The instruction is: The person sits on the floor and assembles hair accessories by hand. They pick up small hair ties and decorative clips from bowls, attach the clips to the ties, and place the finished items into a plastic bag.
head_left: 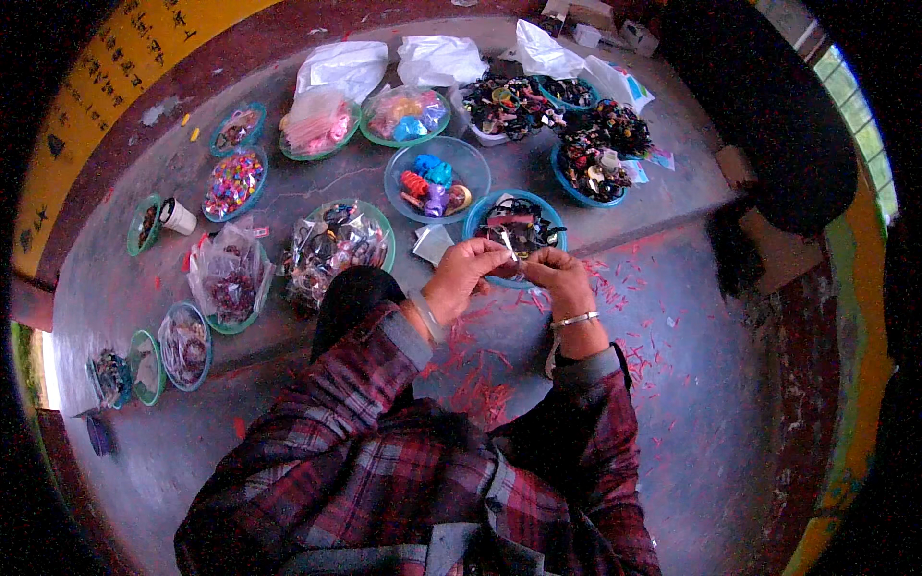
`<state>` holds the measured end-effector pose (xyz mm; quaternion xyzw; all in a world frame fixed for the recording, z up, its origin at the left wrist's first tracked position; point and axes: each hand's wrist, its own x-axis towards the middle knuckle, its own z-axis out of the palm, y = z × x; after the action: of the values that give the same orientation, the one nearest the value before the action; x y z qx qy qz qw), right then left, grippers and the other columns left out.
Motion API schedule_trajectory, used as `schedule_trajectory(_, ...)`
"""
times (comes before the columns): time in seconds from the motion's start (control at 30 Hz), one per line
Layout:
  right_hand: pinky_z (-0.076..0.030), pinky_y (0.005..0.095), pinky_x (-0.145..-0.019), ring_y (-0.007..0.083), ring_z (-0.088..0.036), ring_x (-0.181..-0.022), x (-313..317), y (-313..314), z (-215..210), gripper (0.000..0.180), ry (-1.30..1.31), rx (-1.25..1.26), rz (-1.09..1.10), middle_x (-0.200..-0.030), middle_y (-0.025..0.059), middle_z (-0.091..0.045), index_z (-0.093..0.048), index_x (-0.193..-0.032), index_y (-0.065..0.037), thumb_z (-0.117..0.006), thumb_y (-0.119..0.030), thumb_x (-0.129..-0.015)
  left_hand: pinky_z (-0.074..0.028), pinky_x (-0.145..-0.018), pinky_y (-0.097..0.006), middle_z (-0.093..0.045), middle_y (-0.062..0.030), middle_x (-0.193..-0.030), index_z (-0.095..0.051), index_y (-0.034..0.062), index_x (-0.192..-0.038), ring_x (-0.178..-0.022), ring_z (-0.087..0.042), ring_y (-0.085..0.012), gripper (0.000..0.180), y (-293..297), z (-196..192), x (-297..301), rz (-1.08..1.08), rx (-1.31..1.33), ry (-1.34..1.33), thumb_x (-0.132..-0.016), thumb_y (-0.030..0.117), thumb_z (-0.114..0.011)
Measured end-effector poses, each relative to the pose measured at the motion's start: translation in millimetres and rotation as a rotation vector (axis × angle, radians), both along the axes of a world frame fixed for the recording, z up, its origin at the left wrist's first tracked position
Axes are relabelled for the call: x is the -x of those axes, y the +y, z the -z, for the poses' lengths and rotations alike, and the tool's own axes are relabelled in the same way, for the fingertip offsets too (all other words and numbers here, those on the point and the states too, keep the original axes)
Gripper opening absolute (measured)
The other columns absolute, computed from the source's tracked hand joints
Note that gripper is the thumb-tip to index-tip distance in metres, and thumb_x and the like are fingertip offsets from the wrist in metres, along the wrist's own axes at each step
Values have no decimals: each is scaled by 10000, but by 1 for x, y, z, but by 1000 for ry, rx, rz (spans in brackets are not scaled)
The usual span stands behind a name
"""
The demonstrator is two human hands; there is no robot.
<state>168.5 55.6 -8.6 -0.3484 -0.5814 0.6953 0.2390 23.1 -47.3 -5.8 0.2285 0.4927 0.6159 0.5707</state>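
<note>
My left hand (463, 276) and my right hand (565, 283) meet in front of me, fingertips pinched close together. Between them is a small shiny clear plastic bag (512, 237), dark and reddish in places; what it contains is too small to make out. Right behind my fingers stands a blue basin (471, 223) of black bands or cords, partly hidden by the bag and hands. A flat silvery-white packet (432, 244) lies just left of that basin, near my left hand.
Beyond are a clear bowl (392, 182) of colourful bundles and a blue basin (555, 171) heaped with dark trinkets. A bagged bowl (387, 223) of small accessories stands left, with a bowl (257, 184) of bright beads farther off. Red strips (485, 394) litter the lower floor.
</note>
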Motion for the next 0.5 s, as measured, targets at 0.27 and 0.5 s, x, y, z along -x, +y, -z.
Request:
schedule_trajectory(0.27, -421, 212, -595, 78, -504, -625, 9, -6, 13, 94, 36, 10, 91, -703, -15, -569, -582, -704, -55, -676, -61, -701, -367, -451, -165, -610, -16, -841, -577, 59, -917, -659, -533, -64, 156, 2, 5, 0, 25, 31, -137, -811, 173, -584)
schedule_trajectory(0.5, -415, 222, -629, 93, -533, -677, 1, -5, -12, 107, -36, 74, -30, -732, 5, -599, -617, -750, -40, -681, -116, -710, -405, -477, -171, -615, -21, -798, -588, 54, -865, -679, -559, -80, 112, 2, 9, 3, -49, -31, -106, -796, 142, -595)
